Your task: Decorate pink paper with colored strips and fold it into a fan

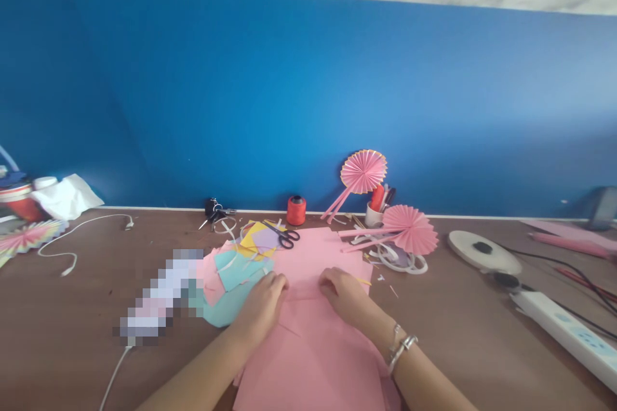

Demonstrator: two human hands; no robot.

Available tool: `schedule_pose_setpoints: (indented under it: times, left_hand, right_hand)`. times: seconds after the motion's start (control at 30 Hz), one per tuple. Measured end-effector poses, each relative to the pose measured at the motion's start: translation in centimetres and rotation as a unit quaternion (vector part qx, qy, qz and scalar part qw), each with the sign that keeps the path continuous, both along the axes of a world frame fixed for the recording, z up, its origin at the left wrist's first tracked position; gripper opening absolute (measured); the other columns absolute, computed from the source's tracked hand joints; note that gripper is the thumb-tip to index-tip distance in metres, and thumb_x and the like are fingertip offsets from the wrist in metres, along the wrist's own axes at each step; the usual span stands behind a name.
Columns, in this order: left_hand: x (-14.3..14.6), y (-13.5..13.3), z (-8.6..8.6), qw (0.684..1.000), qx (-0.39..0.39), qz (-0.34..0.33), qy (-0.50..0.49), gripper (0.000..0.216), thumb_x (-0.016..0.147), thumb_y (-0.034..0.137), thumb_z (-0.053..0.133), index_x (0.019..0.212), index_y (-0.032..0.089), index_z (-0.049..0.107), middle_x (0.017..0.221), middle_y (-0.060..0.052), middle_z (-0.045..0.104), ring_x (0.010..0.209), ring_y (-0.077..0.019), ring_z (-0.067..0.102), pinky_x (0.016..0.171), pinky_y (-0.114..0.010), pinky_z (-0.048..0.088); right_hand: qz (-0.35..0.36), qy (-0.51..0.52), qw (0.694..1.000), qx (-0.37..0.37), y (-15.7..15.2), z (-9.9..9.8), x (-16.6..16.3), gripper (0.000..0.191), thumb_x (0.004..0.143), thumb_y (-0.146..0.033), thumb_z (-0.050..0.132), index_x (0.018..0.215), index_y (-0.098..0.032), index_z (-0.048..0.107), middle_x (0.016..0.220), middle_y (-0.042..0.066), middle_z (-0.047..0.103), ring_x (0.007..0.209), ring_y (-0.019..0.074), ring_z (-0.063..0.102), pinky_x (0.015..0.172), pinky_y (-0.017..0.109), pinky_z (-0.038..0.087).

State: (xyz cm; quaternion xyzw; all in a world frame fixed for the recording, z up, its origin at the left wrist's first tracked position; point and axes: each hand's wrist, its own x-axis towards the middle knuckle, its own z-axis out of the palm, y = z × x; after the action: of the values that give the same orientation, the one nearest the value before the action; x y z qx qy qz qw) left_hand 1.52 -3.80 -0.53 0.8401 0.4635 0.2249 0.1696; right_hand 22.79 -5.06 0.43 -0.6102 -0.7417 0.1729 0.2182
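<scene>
A large pink paper sheet (313,340) lies on the brown table (72,334) in front of me. My left hand (263,305) and my right hand (344,295) both rest on it, fingers curled and pinching a narrow fold of the pink paper between them. A bracelet sits on my right wrist. Just left of my left hand lie teal, pink and yellow paper scraps (236,266).
Black-handled scissors (284,236), a red thread spool (296,210), two pink paper fans (409,229), a white cup with tools (373,213), white tape rings (400,261), a white power strip (569,334) with cables, a white disc (482,250), and a blue backboard (308,103) behind.
</scene>
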Motion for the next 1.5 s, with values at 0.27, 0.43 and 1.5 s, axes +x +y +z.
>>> schedule_pose_setpoints:
  times: [0.27,0.43,1.5]
  left_hand:
    - [-0.3,0.0,0.7,1.0,-0.008,-0.006,0.002,0.015,0.086,0.015,0.037,0.083,0.02,0.051,0.087,-0.004,0.056,0.085,-0.0187,0.052,0.077,-0.031,0.04]
    - [-0.5,0.3,0.7,1.0,-0.02,-0.004,-0.02,0.011,0.085,0.017,0.039,0.085,0.021,0.05,0.087,-0.003,0.056,0.085,-0.0185,0.053,0.076,-0.031,0.041]
    - [1.6,-2.9,1.1,0.952,0.09,0.016,0.292,0.028,0.068,-0.007,0.045,0.077,0.011,0.064,0.079,-0.012,0.061,0.078,-0.0249,0.057,0.066,-0.035,0.042]
  right_hand:
    - [0.003,-0.012,1.0,-0.005,-0.2,0.0,-0.2,0.017,0.075,-0.006,0.046,0.078,-0.016,0.059,0.081,0.006,0.059,0.076,0.0153,0.053,0.068,0.024,0.036]
    - [0.004,-0.012,1.0,-0.008,-0.3,0.1,-0.2,0.017,0.076,-0.006,0.045,0.081,-0.015,0.059,0.082,0.006,0.059,0.077,0.0157,0.053,0.069,0.024,0.036]
    - [0.013,-0.311,0.95,0.033,-3.3,3.0,-4.1,0.022,0.074,-0.002,0.051,0.069,-0.014,0.068,0.077,0.014,0.064,0.083,0.027,0.053,0.072,0.038,0.029]
